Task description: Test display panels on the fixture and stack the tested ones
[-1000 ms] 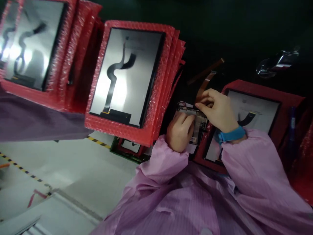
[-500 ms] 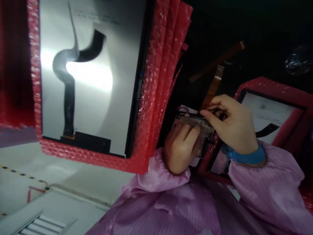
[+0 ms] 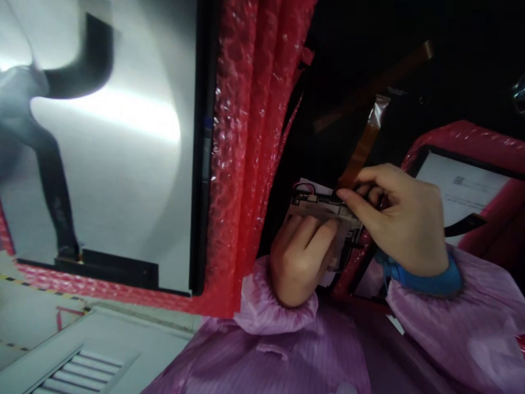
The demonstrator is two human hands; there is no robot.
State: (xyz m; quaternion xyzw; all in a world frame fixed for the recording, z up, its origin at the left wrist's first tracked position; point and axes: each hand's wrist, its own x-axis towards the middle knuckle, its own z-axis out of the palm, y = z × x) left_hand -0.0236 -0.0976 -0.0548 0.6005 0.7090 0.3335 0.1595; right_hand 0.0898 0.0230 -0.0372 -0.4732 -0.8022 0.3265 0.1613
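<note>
Right hand point(image 3: 406, 219) pinches ribbon point(image 3: 363, 148) at 1 o'clock on board point(image 3: 324, 206); left hand point(image 3: 297, 262) covers board's centre, grip indeterminable; apparent step: ribbon positioning; next move calls for steady alignment.

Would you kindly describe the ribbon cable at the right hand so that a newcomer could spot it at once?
From the big red bubble wrap, look across to the right hand with the blue wristband. The ribbon cable slants up from its fingertips. Unlike the darker strip above, it is bright orange-brown with a shiny upper end.
</note>
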